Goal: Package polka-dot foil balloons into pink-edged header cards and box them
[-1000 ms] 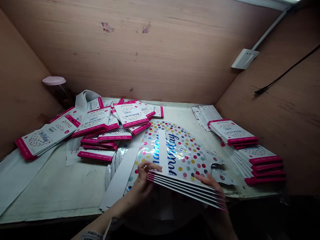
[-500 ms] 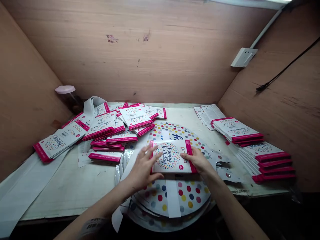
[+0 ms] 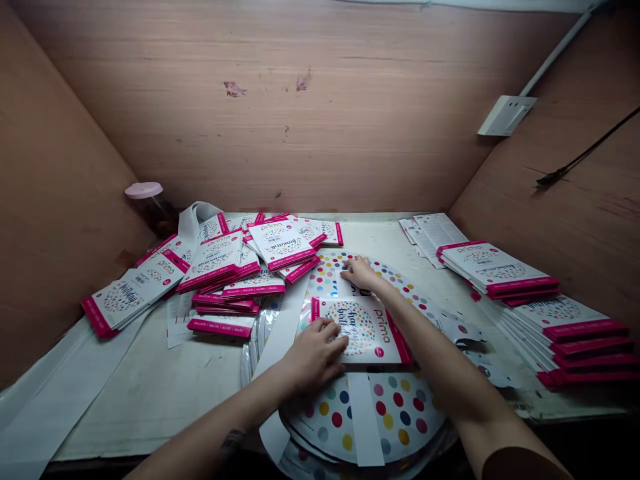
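A white and pink "happy birthday" balloon packet (image 3: 373,327) lies on a stack of round, dotted foil balloons (image 3: 400,407). My left hand (image 3: 317,353) holds the packet's left end, fingers bent over its top; the thumb is hidden. Beyond the packet, my right hand (image 3: 363,275) reaches across the balloons with bent fingers at the far end of a white paper strip (image 3: 365,420). The fingertips seem closed on that end, though the contact is small. The strip runs under the packet and comes out at its near side.
Loose packets (image 3: 215,260) pile up at the left, by a long white paper band (image 3: 65,393) and a pink-lidded jar (image 3: 150,203). At the right are stacked packets (image 3: 500,270) and printed sheets (image 3: 435,233). Wooden walls (image 3: 325,133) enclose the table (image 3: 200,387).
My right hand has let go of the packet's right end and moved away to the strip's far end. My left hand has shifted onto the packet's near-left part. The view has shifted slightly.
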A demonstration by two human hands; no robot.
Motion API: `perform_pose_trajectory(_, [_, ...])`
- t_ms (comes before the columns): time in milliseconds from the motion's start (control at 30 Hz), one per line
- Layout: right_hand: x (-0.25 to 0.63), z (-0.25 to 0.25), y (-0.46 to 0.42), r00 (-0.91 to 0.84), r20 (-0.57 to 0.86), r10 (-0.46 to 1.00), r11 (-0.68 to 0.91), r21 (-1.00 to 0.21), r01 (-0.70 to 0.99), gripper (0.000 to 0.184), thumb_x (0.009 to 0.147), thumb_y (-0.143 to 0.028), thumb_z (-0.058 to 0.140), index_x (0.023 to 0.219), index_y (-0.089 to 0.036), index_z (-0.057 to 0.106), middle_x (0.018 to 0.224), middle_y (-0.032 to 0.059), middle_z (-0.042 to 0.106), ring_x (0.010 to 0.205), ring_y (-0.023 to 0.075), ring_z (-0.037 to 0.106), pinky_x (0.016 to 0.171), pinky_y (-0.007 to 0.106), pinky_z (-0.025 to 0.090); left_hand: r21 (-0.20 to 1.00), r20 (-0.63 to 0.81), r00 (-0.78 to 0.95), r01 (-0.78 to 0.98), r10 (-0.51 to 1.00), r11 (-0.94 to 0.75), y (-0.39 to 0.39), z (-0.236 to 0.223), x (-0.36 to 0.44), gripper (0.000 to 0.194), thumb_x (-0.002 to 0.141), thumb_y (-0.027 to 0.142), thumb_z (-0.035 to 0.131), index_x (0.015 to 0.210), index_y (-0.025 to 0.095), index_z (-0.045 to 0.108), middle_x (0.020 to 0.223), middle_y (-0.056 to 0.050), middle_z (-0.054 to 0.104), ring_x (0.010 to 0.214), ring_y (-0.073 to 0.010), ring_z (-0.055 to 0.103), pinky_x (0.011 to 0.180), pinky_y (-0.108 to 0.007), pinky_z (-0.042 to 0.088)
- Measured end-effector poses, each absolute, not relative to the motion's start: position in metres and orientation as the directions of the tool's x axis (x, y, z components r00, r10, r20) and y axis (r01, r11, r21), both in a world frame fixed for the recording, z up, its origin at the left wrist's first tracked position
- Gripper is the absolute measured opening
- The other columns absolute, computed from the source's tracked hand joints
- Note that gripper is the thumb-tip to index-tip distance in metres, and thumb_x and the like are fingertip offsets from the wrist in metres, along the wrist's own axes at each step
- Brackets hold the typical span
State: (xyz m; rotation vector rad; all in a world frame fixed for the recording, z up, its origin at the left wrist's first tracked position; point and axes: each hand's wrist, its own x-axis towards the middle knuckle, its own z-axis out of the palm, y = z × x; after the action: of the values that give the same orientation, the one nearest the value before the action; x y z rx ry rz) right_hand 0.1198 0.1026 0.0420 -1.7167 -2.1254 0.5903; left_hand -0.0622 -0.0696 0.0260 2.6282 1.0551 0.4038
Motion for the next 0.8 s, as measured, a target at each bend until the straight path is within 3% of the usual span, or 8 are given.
perform_pose_trajectory(100, [0.120,0.044,0.115,-0.262,-0.004,0.965,0.214,-0.568,0.795,0.018,0.067,-0.018,0.078,0.075,-0.017,0.061,0.071,0.0018,0.066,0.068,0.0172,0.062,0.063,0.026,0.048,0.334,0.157,0.721,0.604,0.675,-0.723,-0.061,0.032,-0.061,0.043,0.076,0.049,0.073,0.107,0.022,0.062,0.112,-0.011,0.056,0.107,-0.0331,0.048,0.097,-0.053,0.043])
perform_pose_trajectory(167, [0.125,0.049,0.105,-0.296,0.048,0.954,0.266,-0.590,0.762,0.014,0.070,-0.015,0.074,0.073,-0.017,0.060,0.066,-0.0011,0.064,0.061,0.0142,0.059,0.059,0.024,0.046,0.304,0.170,0.746,0.582,0.644,-0.754,-0.054,0.034,-0.062,0.043,0.074,0.055,0.073,0.099,0.022,0.064,0.107,-0.011,0.054,0.109,-0.0350,0.046,0.104,-0.062,0.033])
perform_pose_trajectory(267, [0.136,0.057,0.067,-0.337,0.194,0.921,0.384,-0.581,0.718,0.004,0.080,-0.016,0.065,0.077,-0.019,0.063,0.073,0.0006,0.067,0.069,0.0157,0.062,0.066,0.026,0.048,0.306,0.167,0.763,0.561,0.624,-0.769,-0.045,0.033,-0.064,0.045,0.074,0.061,0.071,0.098,0.023,0.064,0.108,-0.011,0.051,0.117,-0.0377,0.041,0.108,-0.069,0.020])
perform_pose_trajectory(367, [0.145,0.054,0.018,-0.389,0.314,0.866,0.500,-0.522,0.691,0.015,0.089,-0.020,0.055,0.081,-0.020,0.067,0.085,0.0059,0.071,0.082,0.0208,0.064,0.077,0.034,0.050,0.348,0.167,0.766,0.543,0.620,-0.764,-0.041,0.031,-0.066,0.045,0.077,0.060,0.069,0.102,0.024,0.063,0.114,-0.011,0.050,0.120,-0.0372,0.039,0.108,-0.065,0.024])
perform_pose_trajectory(533, [0.150,0.026,-0.036,-0.473,0.381,0.794,0.605,-0.419,0.677,0.028,0.095,-0.017,0.043,0.094,-0.020,0.071,0.105,0.0119,0.073,0.100,0.0271,0.066,0.086,0.043,0.053,0.399,0.186,0.743,0.541,0.643,-0.740,-0.043,0.029,-0.066,0.042,0.076,0.054,0.071,0.103,0.022,0.063,0.119,-0.013,0.048,0.114,-0.0354,0.043,0.103,-0.060,0.033])
perform_pose_trajectory(667, [0.150,0.014,-0.039,-0.473,0.424,0.773,0.625,-0.379,0.682,0.026,0.096,-0.018,0.045,0.097,-0.019,0.071,0.105,0.0130,0.073,0.101,0.0273,0.067,0.087,0.044,0.055,0.435,0.197,0.699,0.567,0.688,-0.700,-0.043,0.025,-0.065,0.061,0.070,0.056,0.075,0.114,0.018,0.057,0.126,-0.017,0.046,0.116,-0.0362,0.044,0.101,-0.056,0.038])
perform_pose_trajectory(800, [0.149,0.014,-0.034,-0.468,0.452,0.759,0.635,-0.359,0.683,0.023,0.096,-0.018,0.048,0.093,-0.019,0.071,0.099,0.0128,0.074,0.097,0.0270,0.069,0.085,0.043,0.056,0.431,0.190,0.680,0.590,0.708,-0.683,-0.041,0.020,-0.065,0.093,0.068,0.061,0.075,0.139,0.014,0.039,0.144,-0.021,0.042,0.129,-0.0384,0.039,0.108,-0.054,0.032])
